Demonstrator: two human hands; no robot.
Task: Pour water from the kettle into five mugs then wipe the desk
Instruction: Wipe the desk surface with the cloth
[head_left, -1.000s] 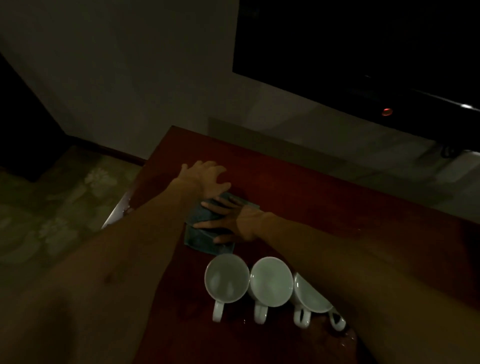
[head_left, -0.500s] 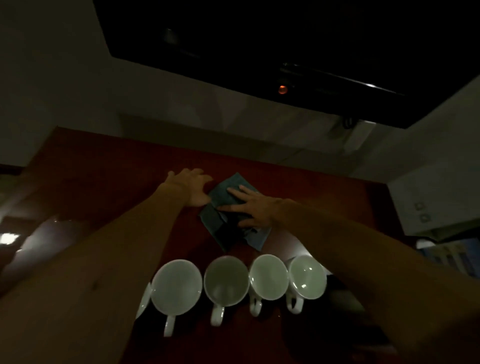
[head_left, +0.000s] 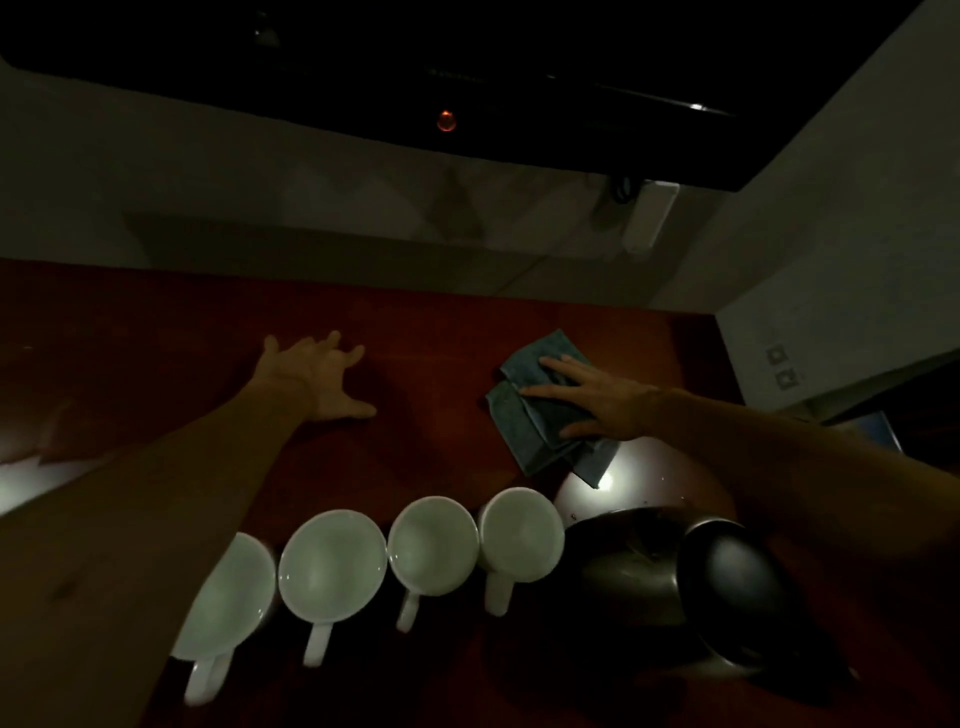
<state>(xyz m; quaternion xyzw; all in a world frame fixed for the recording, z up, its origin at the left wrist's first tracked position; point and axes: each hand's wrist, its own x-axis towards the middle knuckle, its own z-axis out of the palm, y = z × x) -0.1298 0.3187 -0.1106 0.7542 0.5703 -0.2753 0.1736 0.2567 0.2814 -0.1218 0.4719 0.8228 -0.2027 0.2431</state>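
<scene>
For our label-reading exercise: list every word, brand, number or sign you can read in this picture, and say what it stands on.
None can be read.
Mugs: plain white, no print visible.
Kettle: no brand or marking shows in the dim light.
Cloth: no tag visible.
Wall plates: any markings too small and dark to read.
</scene>
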